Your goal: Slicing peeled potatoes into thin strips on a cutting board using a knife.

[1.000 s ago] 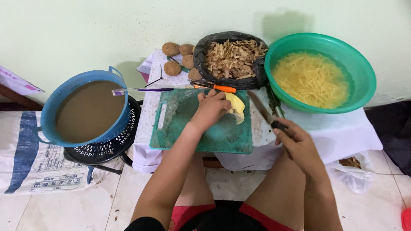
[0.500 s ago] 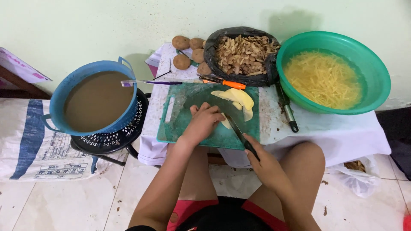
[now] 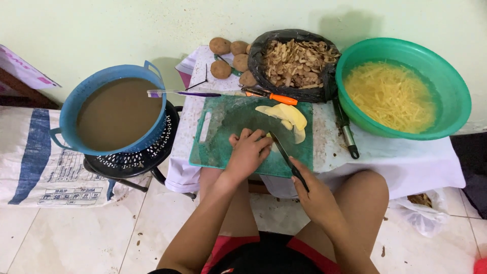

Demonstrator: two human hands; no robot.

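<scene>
Left hand (image 3: 247,152) flat, right hand (image 3: 315,195) in closed grip.

The left hand (image 3: 247,152) covered whatever lay beneath it on the green cutting board (image 3: 223,137). The right hand (image 3: 315,195) hid most of the knife (image 3: 284,155) handle. The bottom edge cut off the person's body, and a white cloth concealed the table (image 3: 406,162).

Your single head camera looks steeply down from above your lap, facing the wall ahead, close over the tabletop (image 3: 406,157). Your knees sit at the bottom edge, floor tiles on either side.
</scene>
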